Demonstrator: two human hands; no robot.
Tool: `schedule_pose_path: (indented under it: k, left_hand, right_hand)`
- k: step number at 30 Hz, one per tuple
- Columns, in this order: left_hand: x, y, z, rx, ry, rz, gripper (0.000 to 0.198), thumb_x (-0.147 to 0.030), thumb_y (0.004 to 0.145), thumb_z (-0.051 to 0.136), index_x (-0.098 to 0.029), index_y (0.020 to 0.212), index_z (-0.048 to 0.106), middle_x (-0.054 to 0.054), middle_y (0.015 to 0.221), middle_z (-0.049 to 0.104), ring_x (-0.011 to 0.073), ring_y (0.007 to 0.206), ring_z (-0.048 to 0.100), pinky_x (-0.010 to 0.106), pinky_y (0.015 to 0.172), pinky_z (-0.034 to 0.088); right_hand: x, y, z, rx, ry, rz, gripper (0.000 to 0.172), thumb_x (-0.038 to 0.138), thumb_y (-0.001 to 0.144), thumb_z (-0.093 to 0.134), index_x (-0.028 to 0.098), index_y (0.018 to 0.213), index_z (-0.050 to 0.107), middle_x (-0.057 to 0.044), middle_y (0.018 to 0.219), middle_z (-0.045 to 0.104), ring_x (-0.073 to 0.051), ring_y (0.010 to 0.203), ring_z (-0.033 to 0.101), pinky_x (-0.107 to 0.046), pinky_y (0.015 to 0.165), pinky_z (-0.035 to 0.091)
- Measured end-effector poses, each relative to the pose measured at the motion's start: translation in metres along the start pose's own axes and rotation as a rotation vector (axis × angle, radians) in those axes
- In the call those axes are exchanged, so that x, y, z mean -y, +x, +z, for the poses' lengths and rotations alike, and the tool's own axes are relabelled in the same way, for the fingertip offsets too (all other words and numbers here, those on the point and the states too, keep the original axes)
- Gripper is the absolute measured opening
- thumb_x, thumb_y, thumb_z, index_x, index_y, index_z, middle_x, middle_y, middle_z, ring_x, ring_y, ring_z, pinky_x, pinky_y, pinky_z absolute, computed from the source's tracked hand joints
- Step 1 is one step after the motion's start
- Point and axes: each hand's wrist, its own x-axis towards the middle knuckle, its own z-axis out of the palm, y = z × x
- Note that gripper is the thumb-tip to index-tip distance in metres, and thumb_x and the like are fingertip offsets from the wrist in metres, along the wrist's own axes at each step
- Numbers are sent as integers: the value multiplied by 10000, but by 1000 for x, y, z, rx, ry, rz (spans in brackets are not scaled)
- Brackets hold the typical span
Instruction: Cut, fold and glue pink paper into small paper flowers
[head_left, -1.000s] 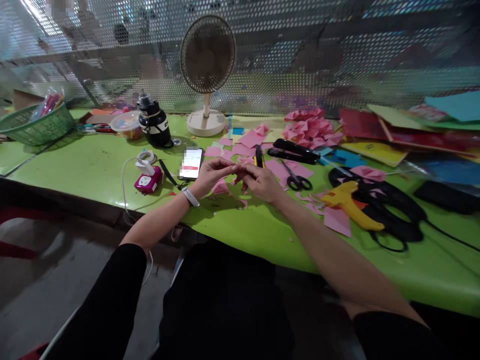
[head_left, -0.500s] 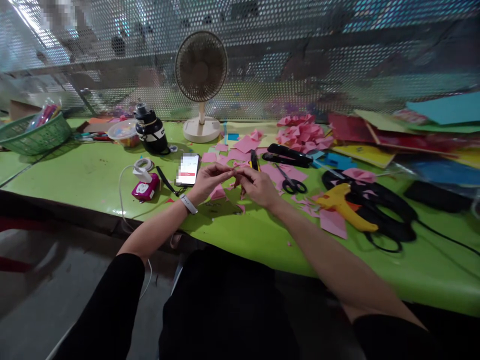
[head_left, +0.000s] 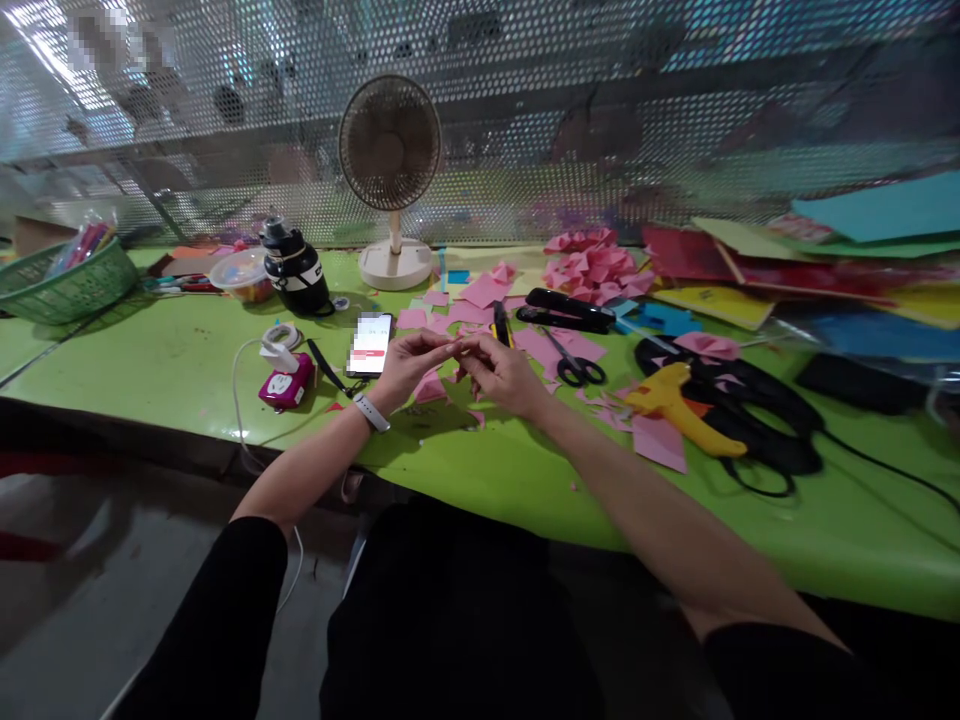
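Observation:
My left hand (head_left: 409, 366) and my right hand (head_left: 501, 372) meet above the table, fingertips pinched together. Whatever sits between them is too small and covered to make out. A white band circles my left wrist. Under and around both hands lie pink paper pieces (head_left: 484, 290), some flat and some folded. A smartphone (head_left: 370, 343) with a lit screen rests just beyond my left hand. Past my right hand are a yellow-and-black cutter (head_left: 501, 325), black-handled scissors (head_left: 579, 370) and a black stapler (head_left: 568, 310).
Beyond the hands stand a fan (head_left: 391, 150) and a black bottle (head_left: 294, 270). On the right lie a yellow glue gun (head_left: 686, 410), its cord, and coloured sheets (head_left: 885, 215). At left are a magenta adapter (head_left: 286, 382) and a green basket (head_left: 67, 285). Folded pink paper (head_left: 596, 265) is heaped at the back.
The whole view has shifted slightly, so most things appear a little further left. My hands stay pinched together, with only small finger movement.

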Motion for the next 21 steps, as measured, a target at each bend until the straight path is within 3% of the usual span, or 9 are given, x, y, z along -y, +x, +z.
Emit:
schedule_pose_path:
  k: [11,21]
  left_hand:
    - [-4,-2,2,20,10,-27,303,-369,615,938,-164,744,755,11,764,732,111,748,680,313,811,566]
    - [-3,-2,3,23,-39,-35,289,-343,607,948,-179,773,777,18,815,759,126,792,708,325,860,573]
  right_hand:
    - [-2,0,-1,54,21,22,243,403,992,530,206,1009,671,-34,770,686,-146,551,616,-289,509,531]
    - [2,0,-2,80,15,108,251,460,1005,476,238,975,590,-10,720,691,-144,490,592,-285,488,501]
